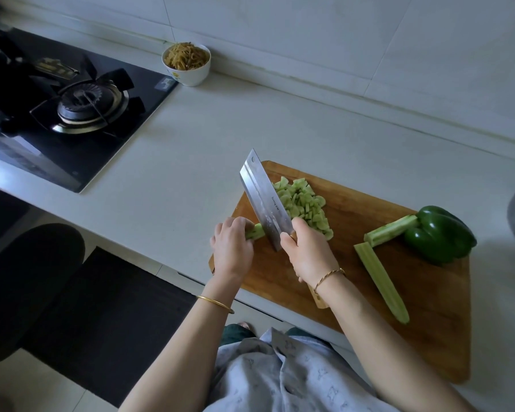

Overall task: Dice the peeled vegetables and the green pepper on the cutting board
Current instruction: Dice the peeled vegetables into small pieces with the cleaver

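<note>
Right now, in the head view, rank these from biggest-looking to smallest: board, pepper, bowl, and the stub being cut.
1. board
2. pepper
3. bowl; it sits farther back, so its real size against the pepper is unsure
4. stub, partly hidden by the left hand

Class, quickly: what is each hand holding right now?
Left hand: grips the short pale green peeled vegetable stub.
Right hand: grips the broad steel cleaver by its handle.
</note>
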Tool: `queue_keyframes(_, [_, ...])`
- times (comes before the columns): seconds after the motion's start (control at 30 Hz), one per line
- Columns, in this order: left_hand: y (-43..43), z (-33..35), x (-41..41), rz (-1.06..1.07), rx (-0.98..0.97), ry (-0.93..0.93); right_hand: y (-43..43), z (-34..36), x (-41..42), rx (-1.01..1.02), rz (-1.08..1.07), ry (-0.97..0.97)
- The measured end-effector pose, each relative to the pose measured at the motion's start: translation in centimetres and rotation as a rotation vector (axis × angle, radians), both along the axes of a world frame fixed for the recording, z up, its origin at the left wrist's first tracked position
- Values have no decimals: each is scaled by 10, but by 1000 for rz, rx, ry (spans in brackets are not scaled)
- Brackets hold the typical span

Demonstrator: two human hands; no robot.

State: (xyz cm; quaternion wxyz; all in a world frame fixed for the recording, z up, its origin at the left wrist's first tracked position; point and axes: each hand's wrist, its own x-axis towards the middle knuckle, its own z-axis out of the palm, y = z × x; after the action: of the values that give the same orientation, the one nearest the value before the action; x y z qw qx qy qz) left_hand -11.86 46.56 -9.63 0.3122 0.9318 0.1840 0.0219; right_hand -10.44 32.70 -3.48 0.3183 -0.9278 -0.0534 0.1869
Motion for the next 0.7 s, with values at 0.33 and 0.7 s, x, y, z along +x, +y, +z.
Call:
queue_keyframes(0.33, [0, 0, 1, 2, -15, -8, 4, 3, 3, -82, 52, -28])
queue_keyframes(0.7, [-1, 0, 5, -2, 1, -19, 8, -8, 7, -70, 17, -9])
